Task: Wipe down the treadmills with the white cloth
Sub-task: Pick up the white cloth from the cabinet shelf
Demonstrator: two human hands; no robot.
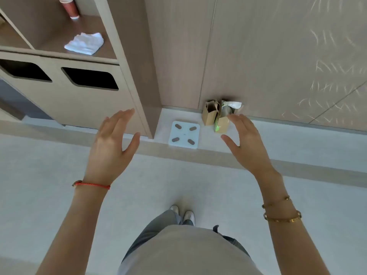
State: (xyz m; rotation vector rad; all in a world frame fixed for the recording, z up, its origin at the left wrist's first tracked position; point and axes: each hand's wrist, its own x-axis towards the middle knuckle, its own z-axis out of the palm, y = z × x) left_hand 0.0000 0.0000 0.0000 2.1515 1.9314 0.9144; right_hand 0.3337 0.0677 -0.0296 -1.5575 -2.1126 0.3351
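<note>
A crumpled white cloth [85,44] lies on a wooden shelf [49,32] at the upper left. My left hand [111,147] is raised in front of me with fingers spread, well below and right of the cloth, holding nothing. My right hand [246,143] is raised at the same height on the right, fingers straight and empty. No treadmill is in view.
A red paper cup [70,7] stands at the back of the shelf. Below it a cabinet [65,100] has two dark openings. On the floor by the wall are a white scale [183,134] and two brown paper bags [215,116].
</note>
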